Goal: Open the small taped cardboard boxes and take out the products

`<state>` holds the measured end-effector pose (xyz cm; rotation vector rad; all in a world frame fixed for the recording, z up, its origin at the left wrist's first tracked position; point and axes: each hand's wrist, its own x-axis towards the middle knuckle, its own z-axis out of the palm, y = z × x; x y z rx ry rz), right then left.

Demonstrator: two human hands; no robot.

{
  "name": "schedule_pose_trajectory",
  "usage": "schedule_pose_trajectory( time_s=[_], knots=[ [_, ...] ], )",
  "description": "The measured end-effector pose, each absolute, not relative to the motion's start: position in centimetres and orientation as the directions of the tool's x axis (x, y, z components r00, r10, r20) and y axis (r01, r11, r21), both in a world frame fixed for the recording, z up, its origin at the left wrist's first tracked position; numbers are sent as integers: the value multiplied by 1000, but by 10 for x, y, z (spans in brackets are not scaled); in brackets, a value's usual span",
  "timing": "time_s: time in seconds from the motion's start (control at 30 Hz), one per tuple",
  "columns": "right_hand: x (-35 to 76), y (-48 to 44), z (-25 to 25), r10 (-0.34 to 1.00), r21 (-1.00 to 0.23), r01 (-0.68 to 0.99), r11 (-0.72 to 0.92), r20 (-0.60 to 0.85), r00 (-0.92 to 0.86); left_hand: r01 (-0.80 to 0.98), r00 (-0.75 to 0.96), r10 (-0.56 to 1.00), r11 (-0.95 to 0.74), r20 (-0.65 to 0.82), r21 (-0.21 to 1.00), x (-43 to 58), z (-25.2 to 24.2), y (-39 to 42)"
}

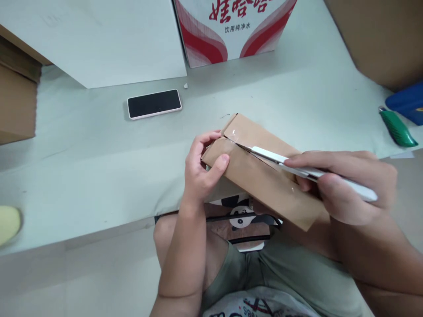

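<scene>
A brown cardboard box (261, 176) is tilted over the front edge of the table, above my lap. My left hand (205, 165) grips its far left end, thumb on the top face and fingers round the end. In my right hand (350, 185) is a white utility knife (271, 155), held with the fingers closed around its handle. The blade tip lies at the seam between the box's two flaps, close to a piece of clear tape (233, 135). Near my right hand, the seam gapes slightly.
On the table (99, 176), a phone (154, 104) lies face up. Behind it stand a white box (132, 44) and a red-and-white water carton (234, 35). A green-handled tool (396, 127) and a blue object (406, 103) are at right; a yellow object (8, 224) is at far left.
</scene>
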<state>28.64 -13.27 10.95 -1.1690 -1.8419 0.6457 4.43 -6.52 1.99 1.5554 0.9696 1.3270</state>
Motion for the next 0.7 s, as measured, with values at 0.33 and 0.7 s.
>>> schedule_pose_trajectory(
  time_s=[0.33,0.7],
  knots=[
    [285,-140,105,830,-748,399,531,553,-68,44,109,947,-310,303,950,46,18,-65],
    [295,-140,96,857,-809,333,484,516,10,60,46,940,-340,337,939,47,6,-60]
  ],
)
